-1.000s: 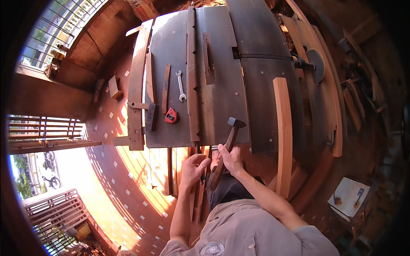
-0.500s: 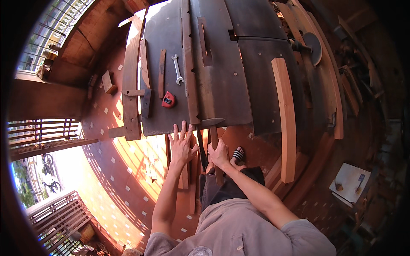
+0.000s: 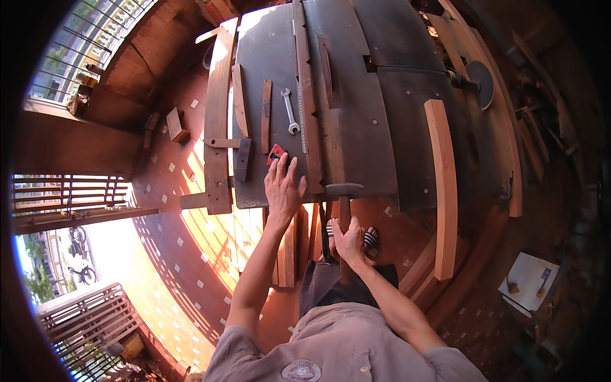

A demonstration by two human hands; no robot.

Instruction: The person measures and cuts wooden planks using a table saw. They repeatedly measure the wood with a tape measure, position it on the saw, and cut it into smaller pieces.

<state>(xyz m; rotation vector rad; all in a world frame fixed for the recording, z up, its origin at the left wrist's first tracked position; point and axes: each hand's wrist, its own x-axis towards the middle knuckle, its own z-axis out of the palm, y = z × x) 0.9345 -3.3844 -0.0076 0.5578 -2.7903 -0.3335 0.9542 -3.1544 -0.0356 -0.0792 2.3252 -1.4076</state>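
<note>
My left hand [image 3: 284,190] reaches over the near edge of the dark metal table [image 3: 375,159], fingers stretched out. Its fingertips are at a small red and black case [image 3: 275,153], apparently a tape measure; the fingers partly cover it, and I cannot tell whether they touch. Just off the table's near edge, my right hand [image 3: 350,243] is closed round the wooden handle of a hammer [image 3: 344,190], whose narrow metal head lies crosswise at that edge. An open-ended wrench [image 3: 289,111] and a thin wooden strip [image 3: 266,116] lie beyond my left hand.
A wooden try square [image 3: 242,159] lies left of the case, by a long plank [image 3: 219,121]. A notched wooden bar [image 3: 307,95] runs along the tabletop. To the right, a thick wooden beam [image 3: 442,191] juts past the near edge. A round disc [image 3: 480,84] stands at far right.
My left hand has moved forward from the table edge to the red case. My right hand keeps the hammer near the edge. The whole view has shifted, so the table appears farther right.
</note>
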